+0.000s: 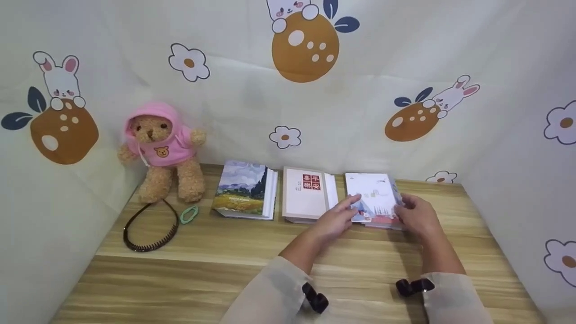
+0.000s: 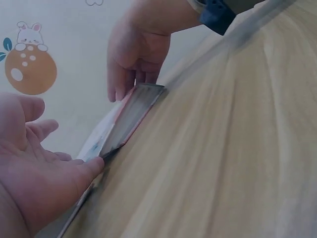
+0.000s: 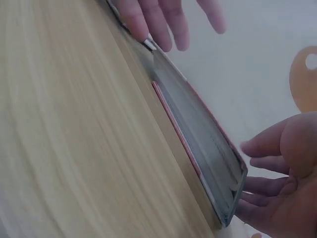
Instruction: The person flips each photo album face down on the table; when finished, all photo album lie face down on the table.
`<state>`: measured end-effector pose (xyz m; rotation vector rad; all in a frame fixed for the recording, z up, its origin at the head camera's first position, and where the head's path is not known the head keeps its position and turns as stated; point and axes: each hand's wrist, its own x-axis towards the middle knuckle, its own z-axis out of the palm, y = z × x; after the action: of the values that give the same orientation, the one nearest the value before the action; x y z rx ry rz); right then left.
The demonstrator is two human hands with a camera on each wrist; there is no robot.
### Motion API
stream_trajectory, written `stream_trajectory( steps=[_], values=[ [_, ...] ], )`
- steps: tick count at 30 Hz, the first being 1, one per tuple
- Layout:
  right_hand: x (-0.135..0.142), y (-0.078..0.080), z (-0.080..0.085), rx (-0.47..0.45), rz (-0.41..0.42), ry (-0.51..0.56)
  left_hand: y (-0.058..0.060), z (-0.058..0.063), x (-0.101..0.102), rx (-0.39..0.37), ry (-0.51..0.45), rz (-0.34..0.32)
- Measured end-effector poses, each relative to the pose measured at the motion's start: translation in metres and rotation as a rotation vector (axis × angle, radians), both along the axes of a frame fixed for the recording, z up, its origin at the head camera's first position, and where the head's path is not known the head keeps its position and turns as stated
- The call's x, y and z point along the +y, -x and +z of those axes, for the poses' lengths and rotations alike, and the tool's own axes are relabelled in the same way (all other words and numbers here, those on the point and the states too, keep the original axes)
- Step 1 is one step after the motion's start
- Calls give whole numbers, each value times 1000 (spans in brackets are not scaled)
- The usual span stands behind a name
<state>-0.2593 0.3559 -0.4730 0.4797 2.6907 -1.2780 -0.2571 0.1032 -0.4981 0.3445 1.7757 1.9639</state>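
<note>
White album at right, both hands at its sides

White photo album [image 1: 372,191] lies on the table, far right of three in a row, cover up. Left hand [image 1: 332,221] at its left edge: fingers spread, nearly straight, not curled round it. Right hand [image 1: 419,217] at its right side: fingers loosely bent, thumb apart from them and by the cover edge, no grip closed. Exact contact of each right fingertip: cannot tell.

Wrist views add the album's near end: grey page edges between red-edged covers, hidden from above. Right wrist view: right fingers beside the spine. Left wrist view: left thumb at the near corner. Only head view gives the cover print and the rest.

Next left, beige album [image 1: 299,198] with red square print; then landscape album [image 1: 240,191]. Further left, green hair clip [image 1: 184,219], dark headband [image 1: 150,248], teddy bear [image 1: 164,146] in pink hoodie against the backdrop [image 1: 238,108]. Table [image 1: 216,283] is wood-grained.
</note>
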Motion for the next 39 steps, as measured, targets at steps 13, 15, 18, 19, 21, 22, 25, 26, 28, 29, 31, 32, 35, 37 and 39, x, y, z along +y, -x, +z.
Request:
stream_trajectory(
  steps=[13,15,18,19,21,22,25,26,28,29,31,32,35,37,39],
  values=[
    [-97,-4,33,397,206,152,9,22,-58,307,83,312],
    [-114,-2,33,407,256,168,11,21,-74,315,84,352],
    [-134,3,33,420,290,194,15,19,-98,327,80,397],
    [-139,5,33,423,295,202,16,19,-105,334,81,409],
    [-147,7,32,421,297,212,16,17,-120,336,100,432],
    [-151,9,31,418,296,217,17,16,-126,337,102,444],
    [-155,11,26,398,292,218,19,12,-140,322,117,475],
    [-156,11,24,388,289,214,20,11,-143,309,120,481],
    [-155,11,21,372,285,212,22,9,-146,282,118,489],
    [-155,12,19,367,282,214,23,8,-147,269,120,492],
    [-153,14,16,368,277,220,24,7,-147,251,113,493],
    [-153,14,15,369,275,221,24,6,-146,244,115,492],
    [-151,17,8,362,263,229,23,4,-145,240,130,473],
    [-151,18,1,328,266,226,22,3,-145,236,148,450],
    [-151,18,-4,278,273,221,22,0,-145,222,172,424]
  ],
)
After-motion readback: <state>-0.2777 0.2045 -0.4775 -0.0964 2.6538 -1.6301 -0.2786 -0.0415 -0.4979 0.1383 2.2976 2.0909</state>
